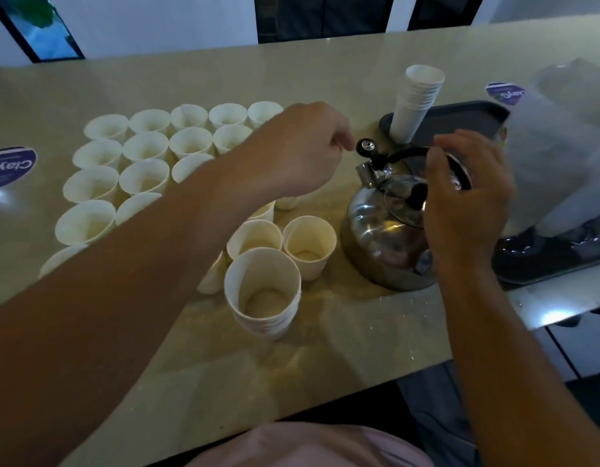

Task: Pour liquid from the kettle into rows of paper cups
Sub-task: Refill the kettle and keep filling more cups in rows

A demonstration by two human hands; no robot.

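A shiny steel kettle (379, 237) with a black handle stands on the beige counter (325, 358), right of centre. My right hand (467, 203) curls over the handle from above and grips it. The black spout cap (366, 145) is tipped up above the spout. Just left of that cap, my left hand (298, 150) hovers with its fingers curled and holds nothing. Rows of white paper cups (145, 146) stand to the left, partly hidden under my left forearm. Two more single cups (310, 244) stand beside the kettle.
A stack of nested cups (261, 291) stands in front of the rows. Another stack (416, 102) leans on a dark tray (460, 119) behind the kettle. A white plastic bag (561, 146) fills the right side. The counter's near edge runs diagonally at lower right.
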